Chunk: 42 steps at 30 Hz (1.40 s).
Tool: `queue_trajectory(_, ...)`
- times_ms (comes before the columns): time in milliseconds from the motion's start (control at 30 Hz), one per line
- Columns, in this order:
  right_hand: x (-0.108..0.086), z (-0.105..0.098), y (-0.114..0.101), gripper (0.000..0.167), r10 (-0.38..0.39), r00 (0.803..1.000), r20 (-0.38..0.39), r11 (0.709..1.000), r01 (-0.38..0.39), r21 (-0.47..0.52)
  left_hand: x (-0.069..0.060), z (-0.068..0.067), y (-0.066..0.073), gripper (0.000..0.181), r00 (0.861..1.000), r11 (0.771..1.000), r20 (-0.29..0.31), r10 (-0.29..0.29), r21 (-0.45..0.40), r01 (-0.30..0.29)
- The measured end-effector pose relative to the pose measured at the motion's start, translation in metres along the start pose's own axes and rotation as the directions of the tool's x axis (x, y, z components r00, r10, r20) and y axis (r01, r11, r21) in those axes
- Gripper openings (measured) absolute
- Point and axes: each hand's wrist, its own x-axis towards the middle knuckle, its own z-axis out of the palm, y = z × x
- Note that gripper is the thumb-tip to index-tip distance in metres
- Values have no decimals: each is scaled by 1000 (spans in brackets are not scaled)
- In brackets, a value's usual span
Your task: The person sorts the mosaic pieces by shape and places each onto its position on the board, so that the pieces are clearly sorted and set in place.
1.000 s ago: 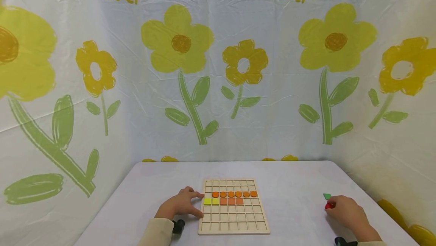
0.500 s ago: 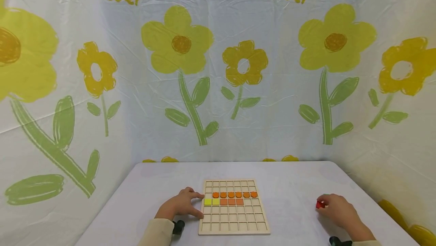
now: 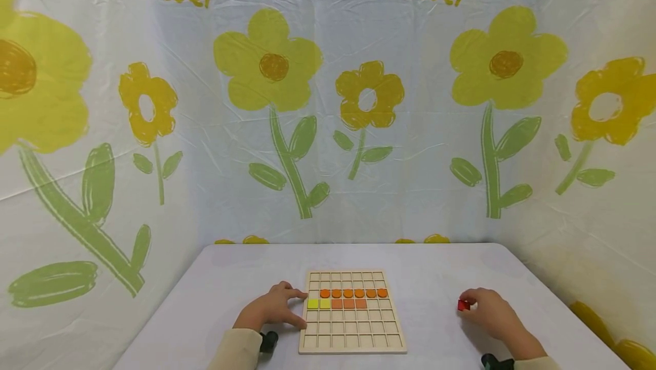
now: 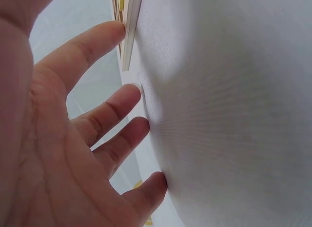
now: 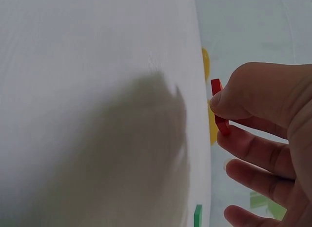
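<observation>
A wooden grid board [image 3: 361, 340] lies on the table, with yellow and orange-red square tiles in one row and several orange round pieces in the row behind. My left hand [image 3: 274, 308] rests at the board's left edge, fingers spread; in the left wrist view a fingertip touches the edge of the board [image 4: 129, 39]. To the right of the board, my right hand [image 3: 489, 312] pinches a small red tile [image 3: 463, 305] above the table. The right wrist view has this red tile [image 5: 222, 122] between thumb and finger, the other fingers apart from it.
A small green piece [image 5: 197, 216] lies on the table, seen in the right wrist view and hidden by the right hand in the head view. The white-covered table [image 3: 246, 262] is bounded by a flower-printed curtain [image 3: 420, 188] at the back and sides.
My right hand has moved left toward the board with the red tile, away from where the green piece was visible. The left hand and the board have stayed in place.
</observation>
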Motion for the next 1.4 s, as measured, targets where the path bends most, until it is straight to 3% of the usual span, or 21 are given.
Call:
queue_trajectory(233, 5, 8, -20, 24, -42, 999, -20, 999, 42, -7, -2, -1, 2, 69, 1000, 1000, -1, -4, -2, 4)
queue_trajectory(733, 14, 30, -60, 19, -49, 998, -37, 999, 48, -18, -3, -2, 5, 69, 1000, 1000, -1, -14, 15, 14)
queue_trajectory(1400, 18, 48, -96, 17, -137, 989, -49, 991, 137, -4, -3, -4, 3, 67, 1000, 1000, 9, -15, -3, 15)
